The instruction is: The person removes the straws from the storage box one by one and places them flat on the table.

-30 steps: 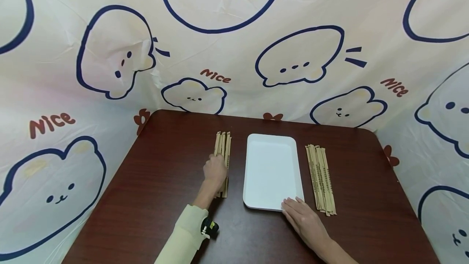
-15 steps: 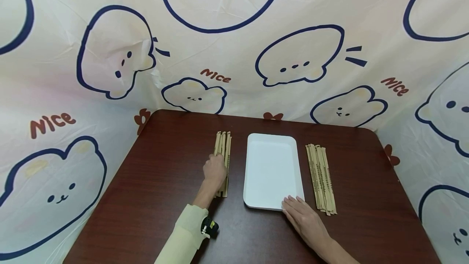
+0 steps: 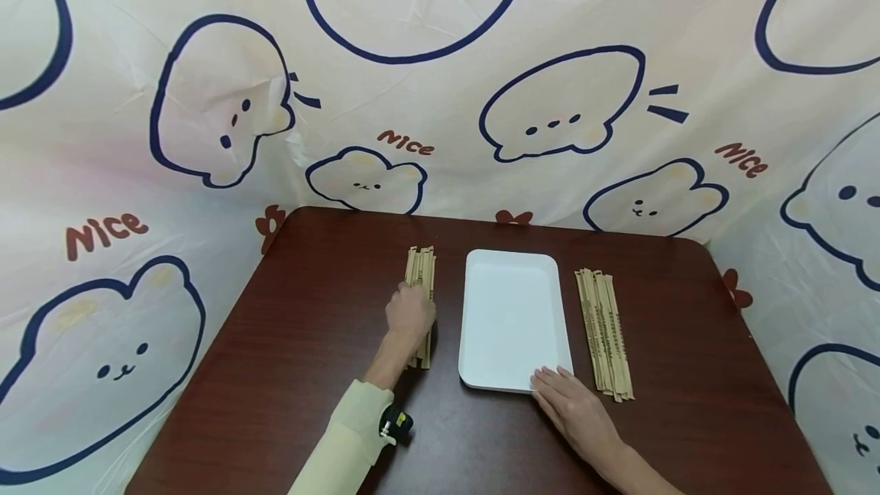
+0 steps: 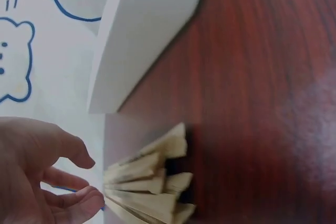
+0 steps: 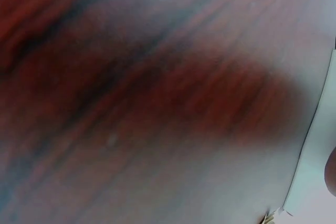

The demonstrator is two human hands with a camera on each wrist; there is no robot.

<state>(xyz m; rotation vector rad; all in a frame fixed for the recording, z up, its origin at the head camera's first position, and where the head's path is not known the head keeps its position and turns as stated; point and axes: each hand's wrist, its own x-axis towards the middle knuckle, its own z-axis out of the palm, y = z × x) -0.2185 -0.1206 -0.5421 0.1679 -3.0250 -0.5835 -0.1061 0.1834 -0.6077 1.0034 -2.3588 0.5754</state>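
Observation:
Over the middle of a bundle of long, narrow brown paper packets (image 3: 422,266), like wrapped chopsticks, is my left hand (image 3: 410,317). In the left wrist view a gap shows between the thumb and loosely bent fingers of the left hand (image 4: 44,169), with the packets' ends (image 4: 152,182) just beyond; no packet is visible between them. My right hand (image 3: 574,415) lies with straight fingers on the near right corner of a white rectangular tray (image 3: 512,319). Only a fingertip (image 5: 331,174) and the tray's side (image 5: 314,156) show in the right wrist view.
A second bundle of printed brown paper packets (image 3: 605,334) lies right of the tray. The dark brown wooden table (image 3: 309,312) is ringed by a cream cloth (image 3: 447,105) with cartoon drawings. A small black camera (image 3: 395,424) sits on the left wrist.
My left hand has shifted slightly right over the bundle, and its fingers look a little more spread. The right hand, the tray and both bundles look the same.

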